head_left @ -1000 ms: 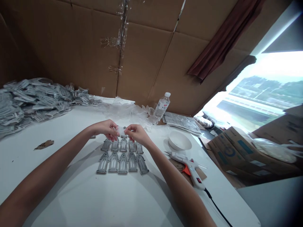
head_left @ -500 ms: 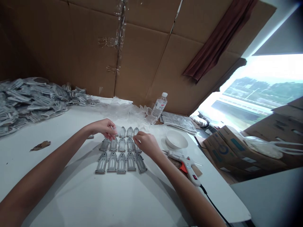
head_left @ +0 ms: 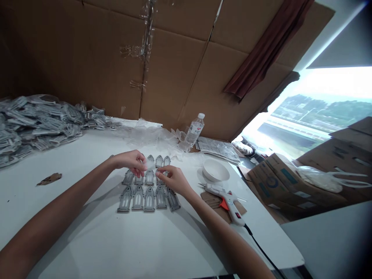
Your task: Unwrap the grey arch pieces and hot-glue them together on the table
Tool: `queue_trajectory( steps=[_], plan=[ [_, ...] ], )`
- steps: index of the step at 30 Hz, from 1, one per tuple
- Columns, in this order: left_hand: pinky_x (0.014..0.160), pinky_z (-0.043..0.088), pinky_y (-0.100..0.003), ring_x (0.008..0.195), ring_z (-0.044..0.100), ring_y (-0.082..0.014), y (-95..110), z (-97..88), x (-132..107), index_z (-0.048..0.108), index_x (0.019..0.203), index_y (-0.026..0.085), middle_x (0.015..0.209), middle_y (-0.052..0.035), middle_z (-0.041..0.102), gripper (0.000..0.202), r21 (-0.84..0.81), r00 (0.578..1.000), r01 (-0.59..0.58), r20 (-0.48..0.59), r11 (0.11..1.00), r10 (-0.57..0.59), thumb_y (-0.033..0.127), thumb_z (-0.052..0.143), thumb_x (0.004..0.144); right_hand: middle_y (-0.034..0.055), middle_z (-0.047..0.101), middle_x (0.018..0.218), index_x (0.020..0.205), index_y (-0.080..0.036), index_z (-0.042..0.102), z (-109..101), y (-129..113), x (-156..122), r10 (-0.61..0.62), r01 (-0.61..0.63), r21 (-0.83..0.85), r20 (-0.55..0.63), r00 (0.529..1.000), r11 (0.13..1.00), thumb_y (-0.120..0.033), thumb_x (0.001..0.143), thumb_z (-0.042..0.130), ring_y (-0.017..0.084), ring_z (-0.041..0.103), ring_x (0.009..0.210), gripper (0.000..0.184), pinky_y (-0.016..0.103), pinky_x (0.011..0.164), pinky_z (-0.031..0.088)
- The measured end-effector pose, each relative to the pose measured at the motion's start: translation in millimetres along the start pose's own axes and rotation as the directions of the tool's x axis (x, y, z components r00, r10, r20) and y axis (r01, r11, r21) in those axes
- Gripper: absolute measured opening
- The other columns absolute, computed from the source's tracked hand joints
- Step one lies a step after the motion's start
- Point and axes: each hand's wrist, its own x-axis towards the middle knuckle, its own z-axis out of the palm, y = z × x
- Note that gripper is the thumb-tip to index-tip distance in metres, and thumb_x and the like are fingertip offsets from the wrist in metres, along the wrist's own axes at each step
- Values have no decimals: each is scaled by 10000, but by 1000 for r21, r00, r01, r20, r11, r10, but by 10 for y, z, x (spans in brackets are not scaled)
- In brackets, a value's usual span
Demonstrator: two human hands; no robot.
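Observation:
Several grey arched window-shaped pieces [head_left: 149,199] lie in rows on the white table. Above the back rows, my left hand [head_left: 132,162] is closed, its fingertips pinching a small translucent white piece [head_left: 149,164] that looks like thin plastic. My right hand [head_left: 173,179] hovers over the right side of the middle row, fingertips close together and pointing left toward my left hand. Whatever those right fingertips hold is too small to make out. Both hands partly cover the grey pieces beneath them.
To the right are a glue gun [head_left: 229,201] with its cord, a white bowl [head_left: 215,171] and a cardboard scrap [head_left: 213,200]. A plastic bottle [head_left: 194,132] stands behind, beside crumpled clear plastic [head_left: 148,135]. Bagged grey parts [head_left: 43,120] are heaped at the back left.
My right hand has moved left and slightly down, closer to my left hand. My left hand has shifted a little right, and the translucent piece now shows more clearly at its fingertips.

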Motion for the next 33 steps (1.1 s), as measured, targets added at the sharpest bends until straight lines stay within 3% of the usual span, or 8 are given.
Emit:
queue_trajectory(
  steps=[4, 7, 12, 14, 17, 22, 27, 33],
  plan=[
    [631, 531, -253, 724, 705, -216, -51, 82, 88, 615, 739, 140, 743, -86, 731, 356, -10, 998, 5, 67, 1000, -5, 433, 792, 640, -8, 581, 656, 809, -161, 619, 47, -96, 44, 126, -137, 343, 55, 991, 929, -523, 806, 585, 68, 456, 463, 364, 204, 462, 359],
    [630, 535, -252, 723, 709, -218, -46, 116, 107, 615, 725, 141, 716, -76, 726, 333, -9, 997, 3, 76, 1000, -2, 413, 790, 645, -51, 455, 503, 742, -165, 589, 26, -127, 42, 149, -159, 396, 56, 987, 904, -479, 784, 614, 61, 402, 416, 318, 190, 427, 316],
    [611, 524, -232, 707, 704, -200, 4, 88, 47, 614, 724, 144, 724, -62, 729, 312, -2, 997, -24, 71, 1000, 24, 404, 776, 664, -30, 505, 542, 774, -165, 616, -126, -30, -20, 163, -132, 398, -44, 986, 908, -497, 796, 597, 68, 402, 424, 333, 206, 429, 323],
    [618, 526, -236, 710, 703, -199, 17, 64, 17, 614, 733, 139, 741, -71, 732, 313, 6, 997, -43, 66, 999, 42, 413, 757, 689, 9, 597, 664, 807, -164, 642, -168, 55, -64, 146, -91, 305, -161, 976, 948, -467, 820, 576, 77, 444, 464, 311, 222, 465, 360],
    [640, 535, -249, 726, 703, -204, 31, 41, -20, 611, 749, 132, 771, -92, 735, 319, 15, 996, -68, 56, 998, 67, 426, 732, 720, 42, 664, 852, 818, -177, 678, -160, 194, -148, 1, -18, -57, -295, 955, 998, -359, 860, 548, 93, 510, 571, 227, 245, 598, 417],
    [640, 534, -249, 729, 703, -206, 83, 45, -86, 614, 757, 126, 775, -100, 732, 311, 25, 996, -79, 40, 997, 78, 410, 732, 717, 68, 666, 968, 874, -190, 705, -40, 340, -266, -102, -2, -533, -165, 981, 846, -240, 912, 467, 116, 584, 667, 247, 237, 613, 376],
    [620, 520, -228, 727, 699, -196, 122, 43, -134, 615, 749, 126, 777, -102, 732, 301, 37, 996, -85, 25, 996, 84, 403, 729, 713, 67, 656, 1031, 916, -209, 706, 9, 353, -313, -94, 54, -624, -31, 995, 779, -271, 926, 456, 120, 614, 704, 258, 238, 618, 377],
    [635, 530, -243, 723, 701, -201, 139, 52, -147, 619, 746, 131, 768, -99, 733, 312, 35, 996, -84, 35, 996, 83, 417, 738, 703, 59, 659, 1029, 920, -217, 722, -27, 301, -319, -72, 42, -473, -45, 996, 880, -312, 891, 515, 120, 599, 719, 229, 248, 672, 406]
  ],
)
